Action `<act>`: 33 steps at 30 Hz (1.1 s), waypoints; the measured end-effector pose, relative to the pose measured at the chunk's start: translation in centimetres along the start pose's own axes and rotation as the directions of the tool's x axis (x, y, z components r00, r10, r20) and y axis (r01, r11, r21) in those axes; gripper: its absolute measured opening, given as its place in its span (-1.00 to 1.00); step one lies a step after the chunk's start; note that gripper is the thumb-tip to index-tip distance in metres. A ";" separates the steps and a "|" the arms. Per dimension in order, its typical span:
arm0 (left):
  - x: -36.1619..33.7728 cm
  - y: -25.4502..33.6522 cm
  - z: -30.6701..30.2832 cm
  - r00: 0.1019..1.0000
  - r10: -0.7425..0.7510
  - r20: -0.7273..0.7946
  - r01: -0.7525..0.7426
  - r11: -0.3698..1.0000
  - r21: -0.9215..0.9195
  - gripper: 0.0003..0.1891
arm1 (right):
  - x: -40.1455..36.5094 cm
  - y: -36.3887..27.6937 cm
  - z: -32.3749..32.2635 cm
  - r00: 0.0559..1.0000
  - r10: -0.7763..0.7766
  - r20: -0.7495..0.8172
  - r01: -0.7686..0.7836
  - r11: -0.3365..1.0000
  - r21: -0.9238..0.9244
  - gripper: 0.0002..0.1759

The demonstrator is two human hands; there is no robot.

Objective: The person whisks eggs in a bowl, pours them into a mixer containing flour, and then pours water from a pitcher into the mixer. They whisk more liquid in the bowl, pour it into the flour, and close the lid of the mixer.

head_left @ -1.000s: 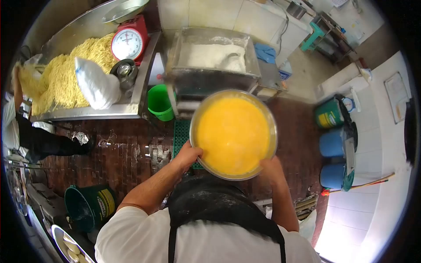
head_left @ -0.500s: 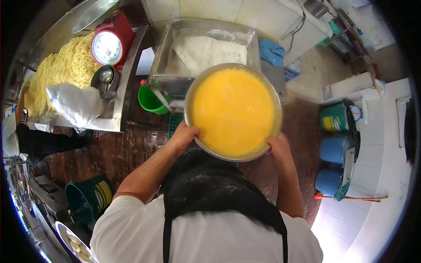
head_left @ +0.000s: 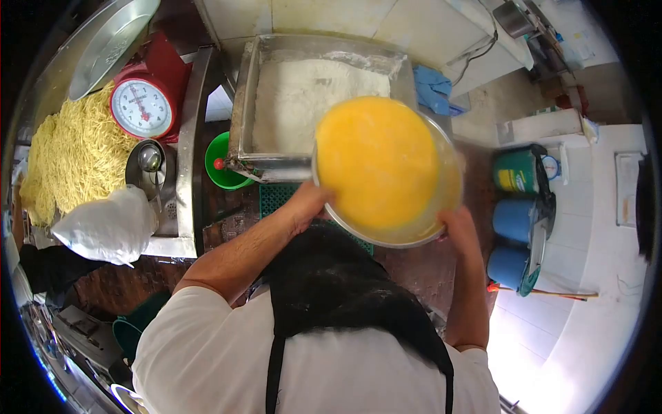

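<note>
A wide metal bowl (head_left: 452, 169) of yellow liquid (head_left: 376, 162) is held up in front of my apron. My left hand (head_left: 312, 202) is closed on its lower left rim, and my right hand (head_left: 460, 229) on its lower right rim. The bowl tips away and to the left, so the liquid lies against its far left side and bare metal shows at the right. Just beyond it is a rectangular metal bin (head_left: 246, 96) with white flour (head_left: 303, 93) inside. The bowl covers the bin's near right corner.
To the left, a metal counter (head_left: 186, 186) carries yellow noodles (head_left: 83, 152), a red dial scale (head_left: 143, 107) and a plastic bag (head_left: 110, 224). A green bucket (head_left: 224, 169) stands beside the bin. A blue cloth (head_left: 433, 90) lies at its right. Several tubs (head_left: 514, 228) line the right wall.
The bowl has moved right in view and tilted, and its liquid has run toward the far left side. More of the flour bin shows. Both hands keep hold of the rim.
</note>
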State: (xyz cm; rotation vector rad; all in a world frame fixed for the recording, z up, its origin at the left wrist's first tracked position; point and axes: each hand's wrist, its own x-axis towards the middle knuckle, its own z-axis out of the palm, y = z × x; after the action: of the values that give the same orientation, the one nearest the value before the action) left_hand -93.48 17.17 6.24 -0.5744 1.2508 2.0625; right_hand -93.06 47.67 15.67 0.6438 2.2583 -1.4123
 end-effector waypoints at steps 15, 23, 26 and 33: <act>1.2 2.3 -0.8 0.997 -0.038 0.074 0.043 0.997 -0.059 -0.58 | 1.5 -4.5 0.1 0.999 0.051 0.002 -0.050 0.986 -0.158 -0.74; 0.8 2.2 -1.2 0.998 -0.009 0.059 0.019 0.986 -0.169 -0.61 | 3.1 -6.1 0.0 0.994 0.072 0.080 -0.052 0.970 -0.237 -0.61; 1.1 1.8 -1.7 0.999 0.005 0.051 0.005 0.982 -0.190 -0.62 | 2.4 -7.5 0.9 0.999 0.014 0.045 -0.003 0.971 -0.238 -0.71; 1.5 1.9 -0.8 0.998 0.015 0.069 0.001 0.976 -0.218 -0.63 | 2.6 -8.4 0.3 0.999 0.010 0.031 -0.002 0.968 -0.251 -0.70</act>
State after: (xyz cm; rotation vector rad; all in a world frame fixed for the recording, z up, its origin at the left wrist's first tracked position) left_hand -95.81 16.29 6.04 -0.5911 0.9949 2.2220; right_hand -99.96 44.59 20.16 0.5399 2.3545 -1.0984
